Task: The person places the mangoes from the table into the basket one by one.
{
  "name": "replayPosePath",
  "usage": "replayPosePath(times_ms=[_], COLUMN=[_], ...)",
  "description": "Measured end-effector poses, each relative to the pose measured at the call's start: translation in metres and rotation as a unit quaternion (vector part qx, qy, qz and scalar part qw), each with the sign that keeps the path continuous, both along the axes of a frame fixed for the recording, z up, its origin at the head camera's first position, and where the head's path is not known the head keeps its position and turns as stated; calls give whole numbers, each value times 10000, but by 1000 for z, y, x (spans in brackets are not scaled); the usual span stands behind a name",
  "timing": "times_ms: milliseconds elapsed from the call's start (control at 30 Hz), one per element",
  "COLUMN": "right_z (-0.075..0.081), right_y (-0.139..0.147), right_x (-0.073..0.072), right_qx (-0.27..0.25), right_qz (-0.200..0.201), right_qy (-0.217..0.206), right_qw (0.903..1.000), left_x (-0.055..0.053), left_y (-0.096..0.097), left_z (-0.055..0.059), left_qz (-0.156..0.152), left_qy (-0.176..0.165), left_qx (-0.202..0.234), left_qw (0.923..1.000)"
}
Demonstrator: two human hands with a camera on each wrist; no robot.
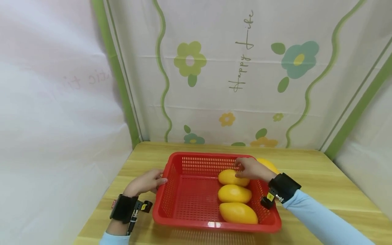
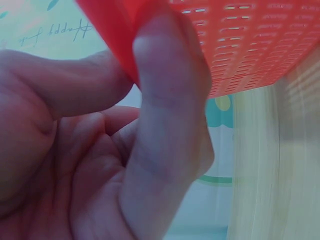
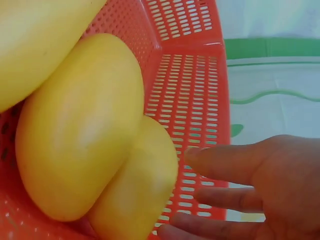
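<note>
A red plastic basket (image 1: 196,224) with slotted walls stands on the table. My left hand (image 1: 146,183) pinches its left rim between thumb and fingers; in the left wrist view the curled index finger (image 2: 167,105) lies along the basket wall (image 2: 240,45). Three yellow mangoes lie in a column along the basket's right side: a back mango (image 1: 228,177), a middle mango (image 1: 234,194) and a front mango (image 1: 239,213). Over the back mango reaches my right hand (image 1: 252,169). Its fingers (image 3: 225,162) are loosely extended beside that mango (image 3: 145,185), gripping nothing.
Another yellow mango (image 1: 267,164) is outside the basket, partly hidden behind the right hand and the basket's right back corner. The wooden table (image 1: 318,190) extends around the basket. A printed white curtain (image 1: 214,102) hangs behind and at both sides.
</note>
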State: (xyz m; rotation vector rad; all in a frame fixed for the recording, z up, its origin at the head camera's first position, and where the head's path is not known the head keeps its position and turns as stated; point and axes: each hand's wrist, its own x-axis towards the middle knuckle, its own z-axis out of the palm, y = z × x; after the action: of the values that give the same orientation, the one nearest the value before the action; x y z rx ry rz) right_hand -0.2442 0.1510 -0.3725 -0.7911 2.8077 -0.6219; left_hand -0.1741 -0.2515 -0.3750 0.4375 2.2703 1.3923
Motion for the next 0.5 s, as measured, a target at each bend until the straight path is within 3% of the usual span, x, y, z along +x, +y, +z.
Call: replayPosePath(times_ms=[233, 500], right_z=[5, 13], right_y=[10, 37], right_x=[15, 16], right_qx=[-354, -800], right_qz=[96, -34], right_qy=[-48, 158], right_qw=[9993, 9967], left_x=[2, 0], left_y=[-3, -1], left_z=[-3, 0], left_qz=[41, 46], left_qy=[-86, -69], left_qx=[-45, -89], left_qw=[9999, 9999])
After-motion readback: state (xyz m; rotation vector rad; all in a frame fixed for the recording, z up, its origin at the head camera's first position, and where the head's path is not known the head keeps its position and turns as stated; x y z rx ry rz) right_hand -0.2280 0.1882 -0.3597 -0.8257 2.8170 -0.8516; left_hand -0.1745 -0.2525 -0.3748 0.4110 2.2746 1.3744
